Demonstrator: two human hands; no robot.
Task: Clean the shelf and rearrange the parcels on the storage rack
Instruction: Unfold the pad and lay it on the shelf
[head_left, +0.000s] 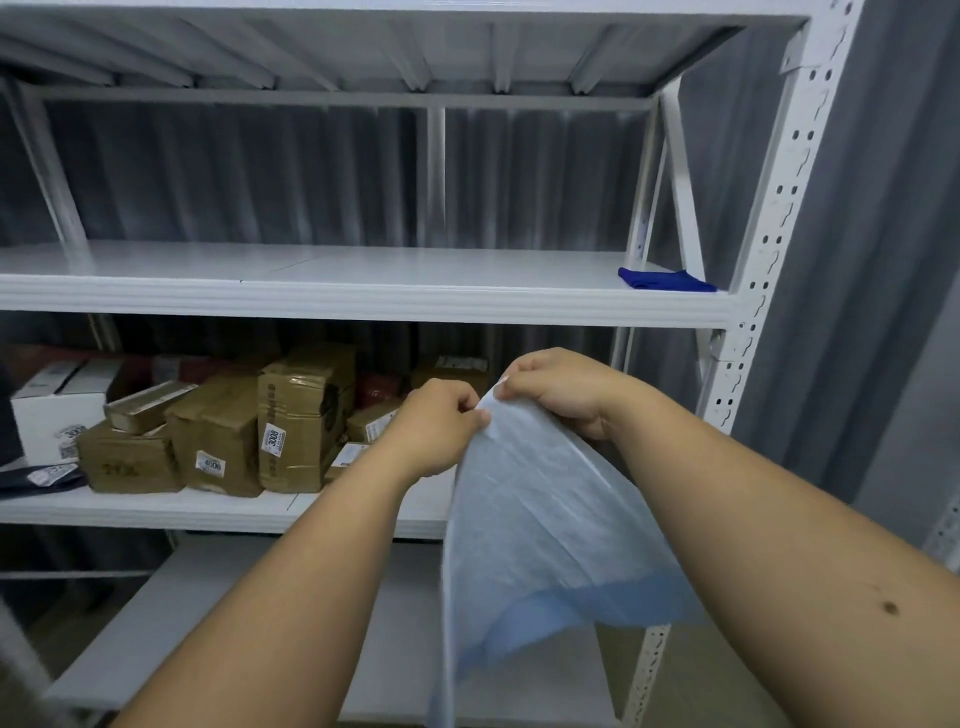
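A pale blue sheet (540, 530) hangs in front of the white storage rack (363, 304). My left hand (439, 426) and my right hand (558, 387) both pinch its top corner, close together. The sheet droops down past the lower shelves. Several brown cardboard parcels (298, 415) with white number labels crowd the left and middle of the second shelf, behind my hands. A dark blue cloth (665, 279) lies folded at the right end of the upper shelf, which carries nothing else that I can see.
A white box (57, 410) and a dark flat packet (39, 475) sit at the left end of the parcel shelf. The perforated white upright (763, 291) stands at the right. A grey corrugated wall (260, 176) lies behind the rack.
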